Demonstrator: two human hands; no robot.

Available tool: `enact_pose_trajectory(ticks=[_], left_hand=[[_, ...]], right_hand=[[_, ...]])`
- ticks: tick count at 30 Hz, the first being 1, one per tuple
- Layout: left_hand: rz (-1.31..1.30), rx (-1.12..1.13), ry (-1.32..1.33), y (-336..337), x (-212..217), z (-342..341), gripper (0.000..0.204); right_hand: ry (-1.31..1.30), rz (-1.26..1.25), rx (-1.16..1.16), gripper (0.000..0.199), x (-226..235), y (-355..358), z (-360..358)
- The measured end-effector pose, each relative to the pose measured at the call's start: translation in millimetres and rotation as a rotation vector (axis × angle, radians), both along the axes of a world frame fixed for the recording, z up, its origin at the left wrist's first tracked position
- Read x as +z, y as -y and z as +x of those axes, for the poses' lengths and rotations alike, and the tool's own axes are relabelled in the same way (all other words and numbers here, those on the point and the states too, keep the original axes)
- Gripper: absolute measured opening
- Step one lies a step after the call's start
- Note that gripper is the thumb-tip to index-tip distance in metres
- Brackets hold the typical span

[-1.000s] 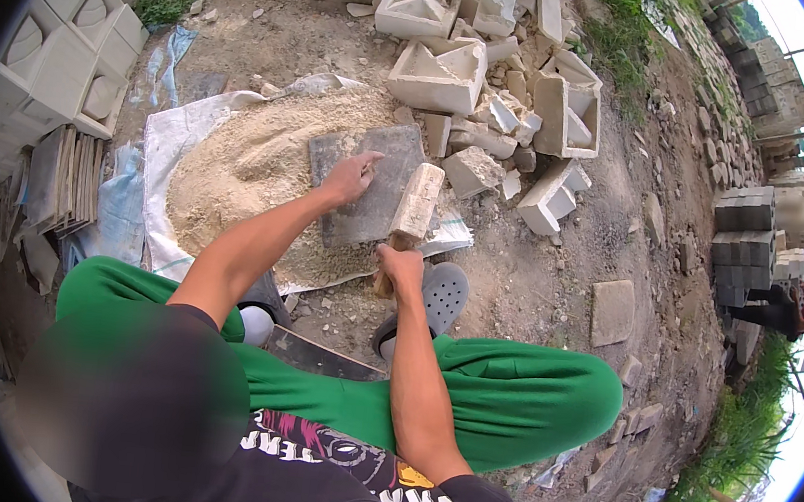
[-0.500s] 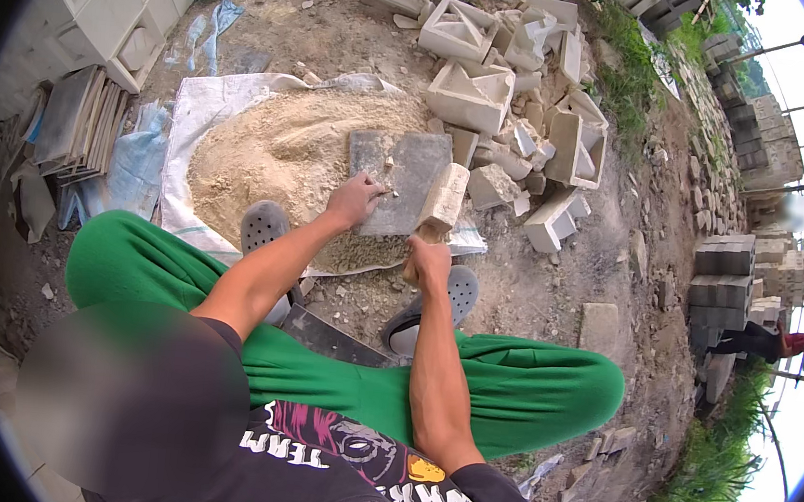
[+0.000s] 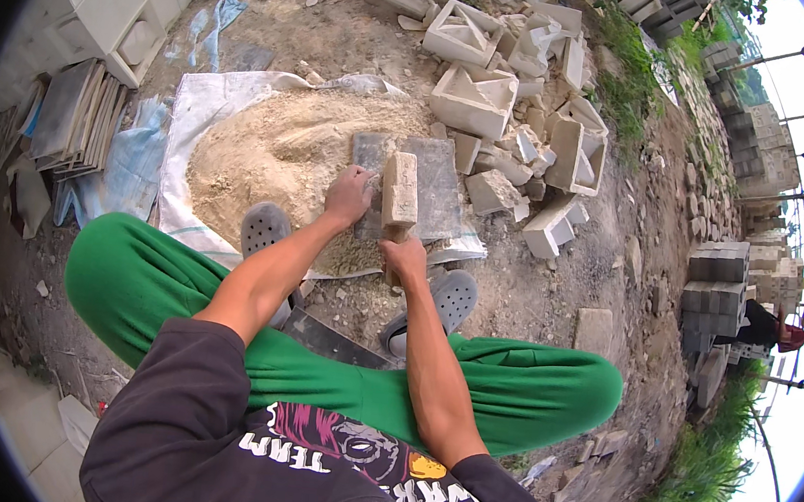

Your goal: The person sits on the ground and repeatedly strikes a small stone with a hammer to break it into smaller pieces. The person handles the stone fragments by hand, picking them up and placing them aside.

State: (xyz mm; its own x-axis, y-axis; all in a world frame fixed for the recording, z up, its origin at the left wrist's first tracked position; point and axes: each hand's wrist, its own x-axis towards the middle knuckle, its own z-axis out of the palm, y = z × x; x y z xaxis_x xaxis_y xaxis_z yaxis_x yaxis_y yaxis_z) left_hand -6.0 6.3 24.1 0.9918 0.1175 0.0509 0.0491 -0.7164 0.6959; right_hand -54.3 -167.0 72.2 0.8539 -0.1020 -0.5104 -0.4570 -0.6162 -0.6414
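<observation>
My right hand is closed around the handle of a wooden mallet with a pale, blocky, worn head. The head is over a flat grey slab, and whether it touches the slab I cannot tell. At the slab's left edge, my left hand has its fingers curled together; whatever they pinch is too small to make out. Beneath the slab lies a heap of pale crushed powder, spread over a white woven sack.
Broken pale blocks are piled beyond the slab to the right. Stacked white blocks and leaning thin boards stand at the left. My grey clogs flank the sack's near edge. A person is beside grey blocks far right.
My right hand and the mallet have moved left, bringing the head over the slab near my left hand. The left hand has shifted slightly left.
</observation>
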Motion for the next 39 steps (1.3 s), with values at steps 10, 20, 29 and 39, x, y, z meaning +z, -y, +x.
enact_pose_trajectory(ticks=[10,20,29,39], left_hand=[[0.016,-0.012,0.038,-1,-14,0,0.034],[0.001,0.029,0.075,4,-13,1,0.021],[-0.116,0.071,0.227,-2,-28,-6,0.017],[0.051,0.044,0.005,-3,-12,-46,0.024]], right_hand=[[0.228,0.231,-0.116,0.026,65,-2,30],[-0.039,-0.045,-0.014,0.04,-2,-2,-7],[0.246,0.085,-0.176,0.039,32,-8,15],[-0.133,0.107,-0.19,0.044,25,5,-2]])
